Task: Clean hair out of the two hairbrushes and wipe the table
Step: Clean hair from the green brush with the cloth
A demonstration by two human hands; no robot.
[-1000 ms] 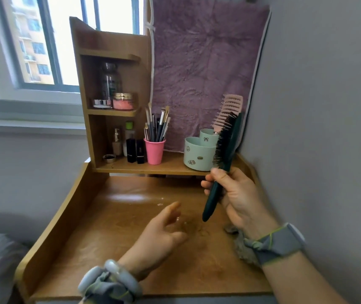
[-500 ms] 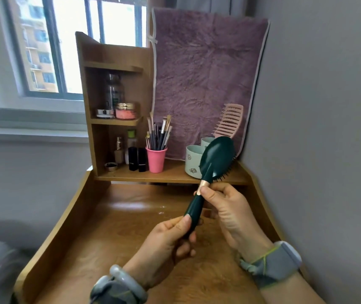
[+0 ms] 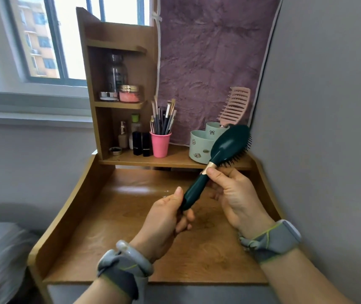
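You face a small wooden table point(image 3: 100, 249) with raised side boards, pushed into a corner: a grey wall point(image 3: 328, 106) on your right, a window point(image 3: 43, 40) on the left showing an orange building, and a purple towel point(image 3: 208, 62) hanging behind. A wooden shelf unit point(image 3: 118, 34) at the back holds jars and bottles. On its lowest board stand a pink cup point(image 3: 160, 144) of makeup brushes and a mint organiser point(image 3: 199, 145), with the pink hairbrush point(image 3: 235, 108) upright in it. You hold the green hairbrush point(image 3: 227, 145) in the air above the table, its smooth back towards you and its bristles peeking out along the right edge. Your left hand point(image 3: 164, 218) curls round the handle's end, and your right hand point(image 3: 236, 194) grips the upper handle, thumb at the gold collar. A second ago your right hand held the brush alone, bristles facing left, while your left hand hovered open; now both clasp it. The organiser carries small stickers, one of them a bow. The bottle labels are too blurred to read.
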